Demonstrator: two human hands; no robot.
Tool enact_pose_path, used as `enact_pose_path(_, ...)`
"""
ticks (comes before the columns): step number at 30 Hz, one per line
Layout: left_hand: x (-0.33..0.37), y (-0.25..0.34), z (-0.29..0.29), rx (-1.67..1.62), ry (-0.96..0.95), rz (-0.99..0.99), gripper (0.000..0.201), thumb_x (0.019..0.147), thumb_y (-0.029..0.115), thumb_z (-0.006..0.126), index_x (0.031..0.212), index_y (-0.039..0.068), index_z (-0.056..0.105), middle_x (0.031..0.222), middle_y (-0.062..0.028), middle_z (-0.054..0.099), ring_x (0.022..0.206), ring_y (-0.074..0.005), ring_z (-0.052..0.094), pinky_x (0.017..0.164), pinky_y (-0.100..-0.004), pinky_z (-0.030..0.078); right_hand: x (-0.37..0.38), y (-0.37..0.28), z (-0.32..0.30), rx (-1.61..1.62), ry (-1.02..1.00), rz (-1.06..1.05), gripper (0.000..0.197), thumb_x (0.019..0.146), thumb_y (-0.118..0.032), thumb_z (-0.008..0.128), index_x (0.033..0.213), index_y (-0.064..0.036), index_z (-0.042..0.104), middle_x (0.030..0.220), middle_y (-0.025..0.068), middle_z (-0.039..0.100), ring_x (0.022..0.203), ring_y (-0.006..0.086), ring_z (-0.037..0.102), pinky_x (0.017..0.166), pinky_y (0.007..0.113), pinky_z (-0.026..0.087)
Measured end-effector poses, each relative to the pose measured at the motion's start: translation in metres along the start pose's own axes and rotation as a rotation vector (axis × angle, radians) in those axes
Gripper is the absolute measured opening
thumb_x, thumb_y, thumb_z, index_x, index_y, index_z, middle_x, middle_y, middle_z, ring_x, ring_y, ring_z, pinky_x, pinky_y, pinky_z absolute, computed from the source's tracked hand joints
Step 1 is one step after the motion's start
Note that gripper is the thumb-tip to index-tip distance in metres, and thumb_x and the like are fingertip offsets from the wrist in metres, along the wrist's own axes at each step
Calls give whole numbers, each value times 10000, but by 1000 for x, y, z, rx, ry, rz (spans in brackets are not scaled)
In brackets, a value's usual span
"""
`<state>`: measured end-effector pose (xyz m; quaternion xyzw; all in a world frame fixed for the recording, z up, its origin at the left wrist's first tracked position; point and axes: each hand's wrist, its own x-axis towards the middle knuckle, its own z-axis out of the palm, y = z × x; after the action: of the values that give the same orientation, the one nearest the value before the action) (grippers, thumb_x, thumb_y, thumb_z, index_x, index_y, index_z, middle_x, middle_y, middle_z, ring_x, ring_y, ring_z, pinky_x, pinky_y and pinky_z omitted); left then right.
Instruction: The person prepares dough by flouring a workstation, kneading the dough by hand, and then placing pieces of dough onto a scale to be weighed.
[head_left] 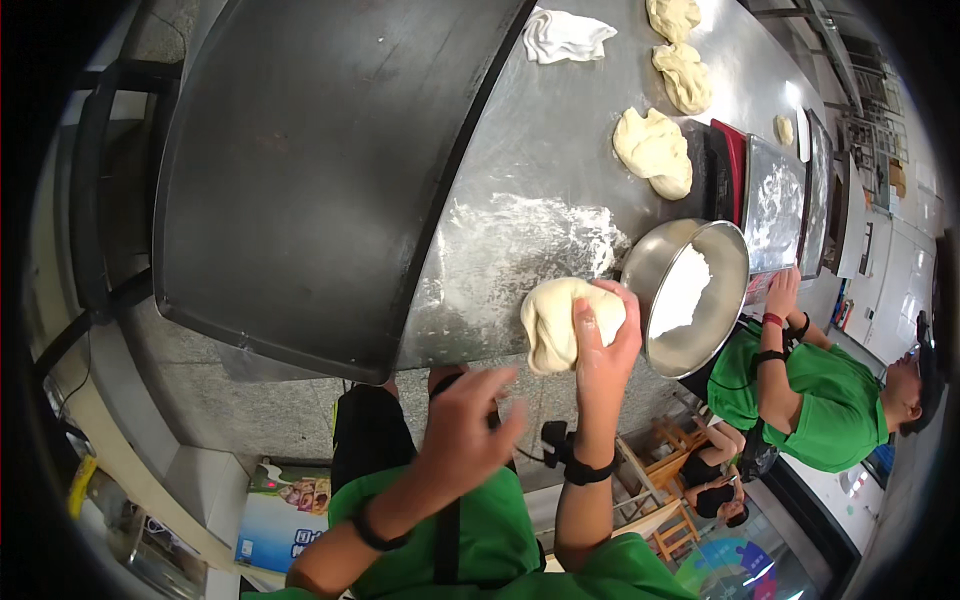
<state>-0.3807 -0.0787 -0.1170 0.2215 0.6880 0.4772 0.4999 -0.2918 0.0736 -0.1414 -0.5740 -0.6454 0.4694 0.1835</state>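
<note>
A pale ball of dough (553, 318), folded and creased at its left side, is in my right hand (610, 345), its fingers and thumb wrapped round it. I hold it at the near edge of the steel table (520, 150), just left of a steel bowl (735, 300). White flour (685, 290) lies in that bowl. My left hand (470, 425), slightly smeared by motion, is below and left of the dough, apart from it. Its fingers are parted and nothing shows in them. Beyond the dough, a patch of flour (525, 235) dusts the table top.
A large dark baking tray (310, 160) covers the table's left side. Farther back are several lumps of dough (652, 152) and a folded white cloth (567, 37). Another person in a green shirt (825, 395) works at the right, beside a floured metal tray (775, 205).
</note>
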Motion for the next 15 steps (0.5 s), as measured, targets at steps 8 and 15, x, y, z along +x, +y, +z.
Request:
enact_pose_path(8,-100,-101,-214,65,862,-389,169,936,58,472,859,32,619,754,33,550,642,-62,453,555,-213,349,18,20,25,-539,-72,-519,487,811,-184,714,1232,-19,534,1189,210,544,1050,373,563,867,433,487)
enact_pose_path(15,-75,-238,-291,-108,1279,-377,257,961,195,444,1019,0,599,939,-81,607,910,-185,581,830,-313,452,10,24,46,-608,-88,-576,414,875,-290,629,1242,-101,601,1341,187,470,1256,397,419,1046,520,317)
